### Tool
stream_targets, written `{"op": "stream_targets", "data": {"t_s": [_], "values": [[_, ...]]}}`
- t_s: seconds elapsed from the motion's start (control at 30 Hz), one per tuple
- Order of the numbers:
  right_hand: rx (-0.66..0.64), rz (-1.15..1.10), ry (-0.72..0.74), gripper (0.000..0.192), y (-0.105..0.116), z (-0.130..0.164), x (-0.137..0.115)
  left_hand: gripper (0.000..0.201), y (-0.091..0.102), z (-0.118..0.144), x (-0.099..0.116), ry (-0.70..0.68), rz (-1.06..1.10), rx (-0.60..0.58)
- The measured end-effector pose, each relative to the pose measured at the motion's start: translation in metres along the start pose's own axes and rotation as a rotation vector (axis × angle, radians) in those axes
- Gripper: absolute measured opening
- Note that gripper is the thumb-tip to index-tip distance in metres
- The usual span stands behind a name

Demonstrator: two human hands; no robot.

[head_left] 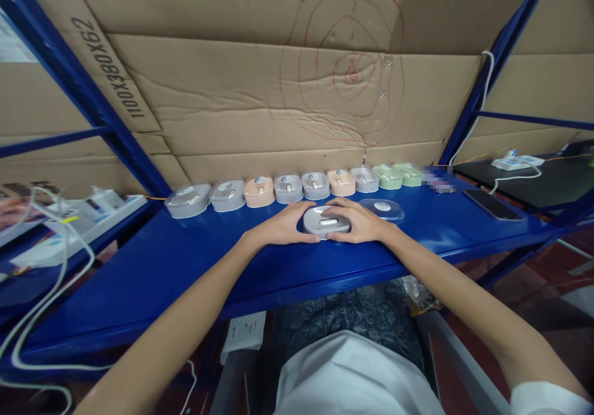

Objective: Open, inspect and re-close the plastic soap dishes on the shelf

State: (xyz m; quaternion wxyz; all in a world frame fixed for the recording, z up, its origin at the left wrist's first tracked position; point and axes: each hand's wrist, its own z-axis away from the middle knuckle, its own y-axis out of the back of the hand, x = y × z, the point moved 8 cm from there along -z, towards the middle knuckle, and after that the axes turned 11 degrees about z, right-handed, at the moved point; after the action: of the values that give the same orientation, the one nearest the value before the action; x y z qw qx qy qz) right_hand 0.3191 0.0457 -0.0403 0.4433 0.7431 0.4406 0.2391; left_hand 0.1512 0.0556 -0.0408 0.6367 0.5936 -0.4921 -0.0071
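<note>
On the blue shelf (pixel 185 260), against the cardboard backing (pixel 232 93), both hands work one grey mouse case (pixel 325 222) at the centre front.

Handling: the left hand (pixel 278 226) grips the case's left edge and the right hand (pixel 359 223) its right edge, fingers curled around the rim on both sides. For a clean hold, pressure is best kept even on the two edges, with the case flat on the shelf so the small white insert (pixel 328 221) in its top stays seated. A loose clear lid (pixel 383 209) lies just beside the right hand, touching nothing else.

Count, largest group first:
- Row of cases (pixel 288 187) along the back: nine. Five grey, two peach, two green.
- Power strips: two, one left (pixel 99 208), one right (pixel 513 162).
- Dark phone (pixel 492 205): one, well apart on the right.
- Case in hand: one.
- Clear lid: one.

A blurred patch at the row's right end cannot be identified.
</note>
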Motion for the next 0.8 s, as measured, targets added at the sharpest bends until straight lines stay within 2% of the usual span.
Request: {"op": "stream_targets", "data": {"t_s": [0.13, 0.33, 0.47, 0.57, 0.7, 0.8], "values": [[0.051, 0.044, -0.039, 0.069, 0.020, 0.004, 0.004, 0.080, -0.001, -0.001, 0.003, -0.047, 0.006, 0.000], [0.056, 0.189, -0.158, 0.073, 0.056, 0.038, 0.038, 0.087, -0.001, 0.000, 0.001, 0.003, -0.030, -0.014], [-0.047, 0.265, -0.239, 0.075, 0.054, 0.071, 0.068, 0.087, -0.001, 0.000, 0.000, 0.003, -0.029, -0.015], [-0.113, 0.260, -0.248, 0.075, 0.046, 0.086, 0.079, 0.088, -0.001, 0.000, -0.002, 0.013, -0.027, -0.013], [-0.141, 0.226, -0.255, 0.072, 0.040, 0.089, 0.083, 0.090, -0.001, 0.000, -0.005, 0.015, -0.023, -0.008], [-0.104, 0.228, -0.279, 0.071, 0.045, 0.082, 0.083, 0.090, -0.001, -0.001, -0.004, 0.000, -0.013, 0.004]]}}
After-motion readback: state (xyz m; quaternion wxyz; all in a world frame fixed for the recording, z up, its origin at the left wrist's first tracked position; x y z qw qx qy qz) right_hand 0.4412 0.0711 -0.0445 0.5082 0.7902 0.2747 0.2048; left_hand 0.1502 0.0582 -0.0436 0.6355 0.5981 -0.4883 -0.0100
